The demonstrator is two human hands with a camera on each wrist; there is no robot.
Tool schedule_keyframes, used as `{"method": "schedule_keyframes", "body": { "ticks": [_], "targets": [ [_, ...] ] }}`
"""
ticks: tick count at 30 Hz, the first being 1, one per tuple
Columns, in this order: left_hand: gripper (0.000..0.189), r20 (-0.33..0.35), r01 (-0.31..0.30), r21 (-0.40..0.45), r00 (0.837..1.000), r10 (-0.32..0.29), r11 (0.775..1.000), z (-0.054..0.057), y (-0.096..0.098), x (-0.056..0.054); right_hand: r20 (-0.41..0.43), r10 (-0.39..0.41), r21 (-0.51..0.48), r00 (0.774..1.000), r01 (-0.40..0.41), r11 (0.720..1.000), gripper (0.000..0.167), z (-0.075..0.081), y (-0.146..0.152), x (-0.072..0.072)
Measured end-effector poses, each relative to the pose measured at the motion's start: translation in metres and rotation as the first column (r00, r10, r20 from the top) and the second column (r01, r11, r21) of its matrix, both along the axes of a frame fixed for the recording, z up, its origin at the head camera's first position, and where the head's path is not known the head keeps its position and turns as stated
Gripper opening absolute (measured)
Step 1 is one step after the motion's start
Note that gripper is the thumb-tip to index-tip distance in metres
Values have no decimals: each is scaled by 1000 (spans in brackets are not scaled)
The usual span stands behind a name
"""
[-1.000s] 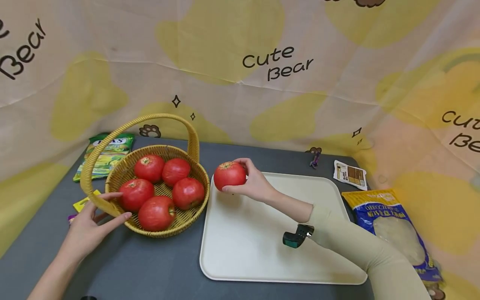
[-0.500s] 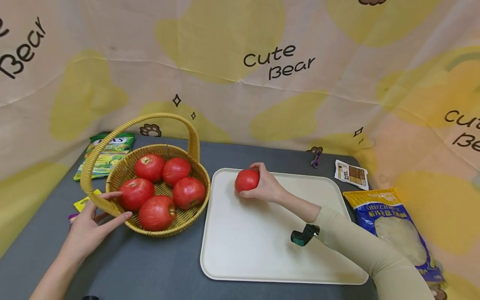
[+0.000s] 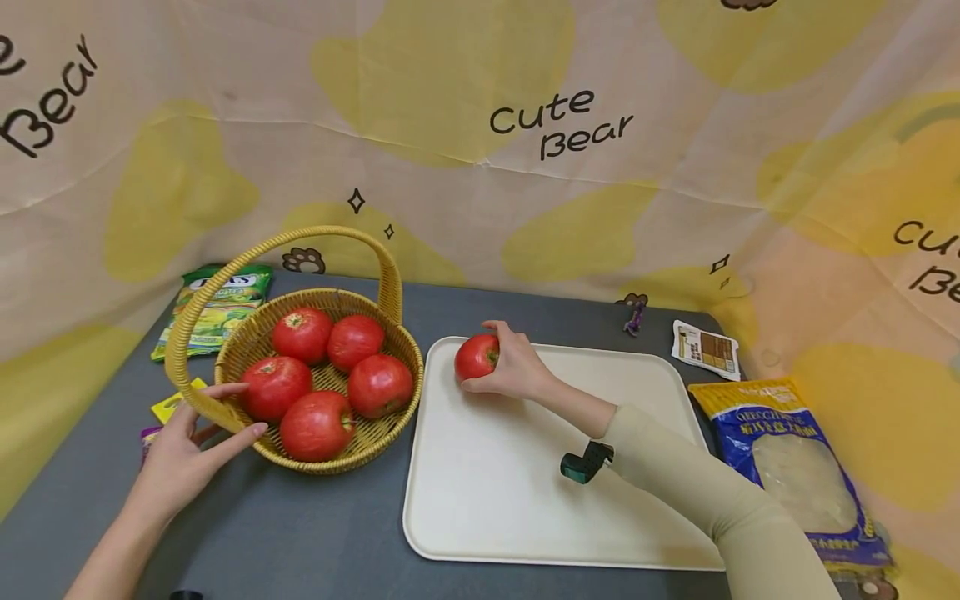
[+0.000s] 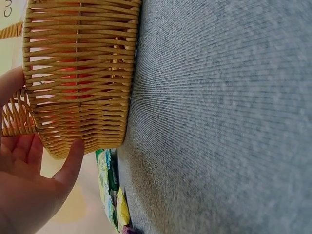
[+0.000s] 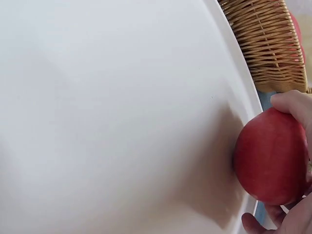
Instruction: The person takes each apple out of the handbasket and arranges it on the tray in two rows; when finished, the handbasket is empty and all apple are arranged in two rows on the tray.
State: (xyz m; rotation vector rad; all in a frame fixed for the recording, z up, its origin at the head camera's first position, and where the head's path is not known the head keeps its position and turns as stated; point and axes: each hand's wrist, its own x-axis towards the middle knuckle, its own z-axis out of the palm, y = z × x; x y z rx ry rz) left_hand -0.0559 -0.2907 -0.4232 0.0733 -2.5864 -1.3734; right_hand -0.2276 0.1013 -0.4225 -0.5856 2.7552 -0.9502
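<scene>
A yellow wicker basket with a tall arched handle stands on the left, holding several red apples. My left hand grips its left side at the foot of the handle; in the left wrist view the thumb lies along the woven wall. Over the upper left corner of the cream tray, my right hand holds one red apple between thumb and fingers. The right wrist view shows that apple low by the tray's edge, its shadow beside it; whether it touches is unclear.
Behind the basket lies a green snack bag, with a small yellow packet nearer. To the tray's right are a blue and yellow pasta bag, a white and brown pouch and a small purple wrapper. A printed cloth hangs behind.
My right hand has carried the apple rightward from beside the basket and down onto the tray area, then slightly back left, turning it. The left hand keeps its place on the basket.
</scene>
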Motion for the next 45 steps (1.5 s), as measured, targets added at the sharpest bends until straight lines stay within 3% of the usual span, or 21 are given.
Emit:
{"method": "schedule_keyframes", "body": {
  "ticks": [6,13,22,33,42,45],
  "targets": [
    [59,12,-4,-7,1000,5,1000,-3,-1,0,-28,4,-11,1000,-5,1000,82,-7,-6,1],
    [59,-1,-4,7,1000,4,1000,-4,0,1,-41,14,-44,999,-16,999,82,-15,-8,2],
    [59,-2,-1,-6,1000,1,1000,-3,-2,-1,10,22,-143,1000,-20,989,92,-16,-2,5],
    [58,-1,6,-19,1000,-6,1000,1,-1,1,20,51,-182,999,-46,982,82,-16,4,8],
    [55,-10,41,-8,999,-41,999,3,-2,1,34,32,-149,999,-27,989,80,-6,7,8],
    [56,-1,50,7,999,-50,999,5,-1,1,-14,29,-205,999,-31,978,70,3,7,6]
  ]
}}
